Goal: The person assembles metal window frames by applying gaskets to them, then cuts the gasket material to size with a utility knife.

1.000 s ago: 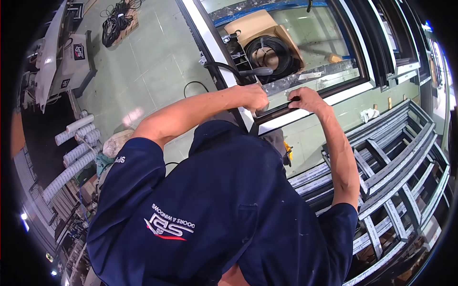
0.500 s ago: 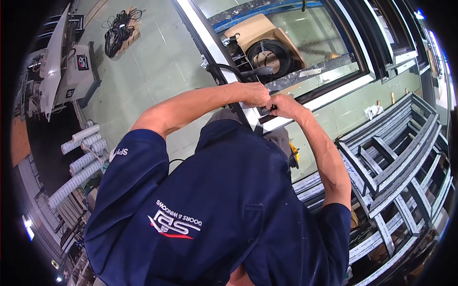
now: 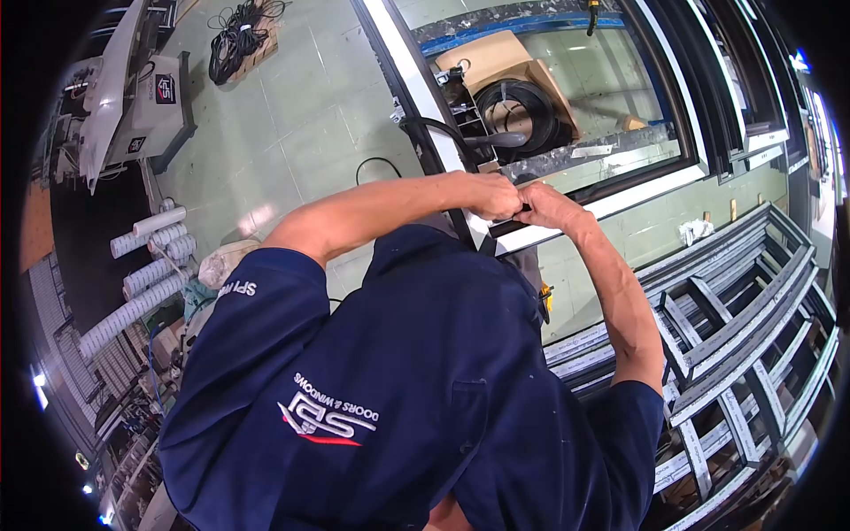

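My left hand [image 3: 496, 196] is closed above the near corner of a black-and-white window or door frame [image 3: 620, 196]. Close against it, my right hand [image 3: 547, 208] has its fingers bent together. A small dark thing shows between the fingertips of both hands; its shape is too small and too covered to tell. Just beyond the hands, a grey rounded handle-like tool [image 3: 498, 140] lies by the frame, with a black hose beside it.
An open cardboard box [image 3: 553, 93] with a coil of black cable [image 3: 518, 111] is seen through the frame. Stacked metal frames [image 3: 753, 310] stand at right. White rolls [image 3: 133, 323] and a grey machine [image 3: 164, 111] are at left. Tangled cable [image 3: 239, 44] lies on the floor.
The view has shifted, so the frame and box appear further right. My hands stay close together, slightly right and lower in the picture. A thin cable loop on the floor now shows.
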A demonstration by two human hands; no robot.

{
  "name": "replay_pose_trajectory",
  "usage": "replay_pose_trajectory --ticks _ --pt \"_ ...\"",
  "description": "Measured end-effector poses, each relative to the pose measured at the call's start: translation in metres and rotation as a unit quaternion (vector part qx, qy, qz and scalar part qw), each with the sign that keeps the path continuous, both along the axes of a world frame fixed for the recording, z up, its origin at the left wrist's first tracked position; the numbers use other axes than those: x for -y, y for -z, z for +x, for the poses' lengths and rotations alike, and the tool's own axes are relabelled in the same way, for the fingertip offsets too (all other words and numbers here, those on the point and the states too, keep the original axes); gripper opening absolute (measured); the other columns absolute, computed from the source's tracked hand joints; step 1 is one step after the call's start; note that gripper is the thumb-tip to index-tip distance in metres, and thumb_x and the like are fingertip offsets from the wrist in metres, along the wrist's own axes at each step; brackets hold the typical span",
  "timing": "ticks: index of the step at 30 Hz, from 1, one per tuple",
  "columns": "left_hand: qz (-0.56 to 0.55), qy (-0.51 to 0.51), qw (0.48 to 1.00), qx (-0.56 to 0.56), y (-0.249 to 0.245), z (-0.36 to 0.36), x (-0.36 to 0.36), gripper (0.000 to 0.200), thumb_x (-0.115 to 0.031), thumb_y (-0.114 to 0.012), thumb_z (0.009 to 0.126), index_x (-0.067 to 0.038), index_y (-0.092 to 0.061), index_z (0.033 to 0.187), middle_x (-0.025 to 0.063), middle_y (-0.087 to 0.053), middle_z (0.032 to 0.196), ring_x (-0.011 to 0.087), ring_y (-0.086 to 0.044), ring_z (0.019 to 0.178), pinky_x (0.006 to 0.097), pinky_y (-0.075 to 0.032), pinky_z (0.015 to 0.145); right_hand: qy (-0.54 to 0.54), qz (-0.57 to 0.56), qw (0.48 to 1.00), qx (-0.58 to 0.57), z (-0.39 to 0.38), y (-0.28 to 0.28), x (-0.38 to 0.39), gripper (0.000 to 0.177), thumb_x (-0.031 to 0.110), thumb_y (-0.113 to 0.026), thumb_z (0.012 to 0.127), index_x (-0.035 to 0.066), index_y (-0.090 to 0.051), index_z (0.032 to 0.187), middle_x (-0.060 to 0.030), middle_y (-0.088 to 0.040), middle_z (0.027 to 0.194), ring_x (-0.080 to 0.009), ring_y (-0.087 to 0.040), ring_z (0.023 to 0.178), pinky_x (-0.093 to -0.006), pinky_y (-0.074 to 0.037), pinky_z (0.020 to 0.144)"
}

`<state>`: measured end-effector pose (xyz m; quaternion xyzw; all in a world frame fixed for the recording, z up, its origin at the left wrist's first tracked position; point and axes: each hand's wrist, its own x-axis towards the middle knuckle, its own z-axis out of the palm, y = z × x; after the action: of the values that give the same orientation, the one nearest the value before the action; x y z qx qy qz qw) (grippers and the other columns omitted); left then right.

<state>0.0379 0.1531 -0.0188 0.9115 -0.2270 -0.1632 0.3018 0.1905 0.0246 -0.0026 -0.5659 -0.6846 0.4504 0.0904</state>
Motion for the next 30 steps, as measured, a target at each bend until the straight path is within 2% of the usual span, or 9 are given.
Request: replay_pose_trajectory --ticks 4,7,10,11,13,17,22,27,30 --pt "0.017 0.014 0.996 -0.082 -0.016 0.001 -0.014 0.017 -0.018 -0.071 0.075 -0.001 -0.069 0.08 0.0157 -0.07 0.084 0.0348 -0.068 0.083 0.0474 -0.052 0.068 0.044 0.009 0.998 -0.046 -0.001 0.005 0.006 0.017 0.004 -0.076 0.073 -0.001 -0.067 0.087 -0.0185 -0.069 0.082 -0.0347 -0.067 0.076 -0.0395 -0.053 0.071" --pt "0.101 -0.112 0.989 0.002 -0.044 -0.008 -0.057 0.016 -0.022 -0.074 0.073 -0.008 -0.073 0.078 0.0112 -0.069 0.087 0.032 -0.066 0.08 0.046 -0.048 0.064 0.124 -0.014 0.992 -0.031 -0.013 0.005 0.014 0.018 0.011 -0.078 0.073 0.002 -0.066 0.082 -0.0178 -0.069 0.083 -0.0374 -0.068 0.084 -0.0438 -0.053 0.075" --pt "0.314 -0.191 0.93 0.004 -0.061 -0.012 -0.103 0.026 -0.036 -0.08 0.074 -0.013 -0.078 0.088 0.0085 -0.07 0.087 0.0272 -0.068 0.082 0.0446 -0.051 0.065 0.158 0.038 0.987 0.011 -0.04 0.008 0.014 0.027 0.03 -0.078 0.076 0.006 -0.068 0.083 -0.0172 -0.07 0.085 -0.0388 -0.067 0.085 -0.0469 -0.053 0.074" --pt "0.304 -0.177 0.93 -0.108 -0.072 0.0 -0.103 0.032 -0.039 -0.083 0.068 -0.013 -0.078 0.086 0.0098 -0.07 0.078 0.0295 -0.07 0.077 0.0455 -0.053 0.066 0.173 -0.005 0.984 0.036 -0.054 -0.007 0.005 0.03 0.033 -0.078 0.076 0.005 -0.069 0.082 -0.019 -0.07 0.085 -0.0397 -0.067 0.086 -0.0484 -0.053 0.074" --pt "0.269 -0.174 0.943 -0.09 -0.022 0.004 -0.097 0.028 -0.033 -0.082 0.061 -0.013 -0.077 0.08 0.0105 -0.073 0.078 0.0319 -0.072 0.079 0.0473 -0.055 0.066 0.194 0.099 0.96 0.179 -0.079 0.018 0.004 0.031 0.033 -0.071 0.081 0.003 -0.069 0.077 -0.0203 -0.069 0.08 -0.0414 -0.068 0.079 -0.0498 -0.055 0.071" --pt "0.195 -0.193 0.951 -0.142 0.01 0.003 -0.083 0.02 -0.015 -0.075 0.062 -0.009 -0.076 0.081 0.0141 -0.074 0.083 0.0335 -0.073 0.083 0.0481 -0.058 0.071 0.21 0.109 0.936 0.261 -0.096 0.024 -0.007 0.012 0.018 -0.066 0.078 0.007 -0.07 0.081 -0.0177 -0.069 0.069 -0.0373 -0.07 0.068 -0.0486 -0.055 0.062" --pt "0.135 -0.193 0.961 -0.148 -0.017 0.0 -0.088 0.016 -0.015 -0.073 0.065 -0.01 -0.073 0.08 0.0133 -0.07 0.079 0.0359 -0.07 0.084 0.0484 -0.054 0.068 0.19 0.106 0.942 0.256 -0.096 0.016 -0.005 0.019 0.011 -0.053 0.089 0.004 -0.071 0.084 -0.0167 -0.071 0.072 -0.0355 -0.071 0.067 -0.048 -0.056 0.064" --pt "0.158 -0.188 0.965 -0.09 0.006 -0.002 -0.084 0.024 -0.022 -0.073 0.06 -0.014 -0.075 0.082 0.0138 -0.07 0.078 0.0357 -0.07 0.081 0.0508 -0.055 0.069 0.207 0.106 0.941 0.245 -0.094 0.03 -0.002 0.014 0.019 -0.062 0.078 0.006 -0.066 0.082 -0.019 -0.069 0.074 -0.0376 -0.07 0.073 -0.0499 -0.056 0.067" --pt "0.142 -0.173 0.969 -0.11 0.018 -0.002 -0.086 0.031 -0.031 -0.077 0.06 -0.015 -0.075 0.086 0.0125 -0.071 0.081 0.035 -0.07 0.083 0.0529 -0.055 0.07 0.198 0.086 0.963 0.159 -0.065 0.015 0.015 0.021 0.028 -0.066 0.083 0.007 -0.068 0.081 -0.0192 -0.068 0.08 -0.0406 -0.066 0.075 -0.0523 -0.052 0.068"
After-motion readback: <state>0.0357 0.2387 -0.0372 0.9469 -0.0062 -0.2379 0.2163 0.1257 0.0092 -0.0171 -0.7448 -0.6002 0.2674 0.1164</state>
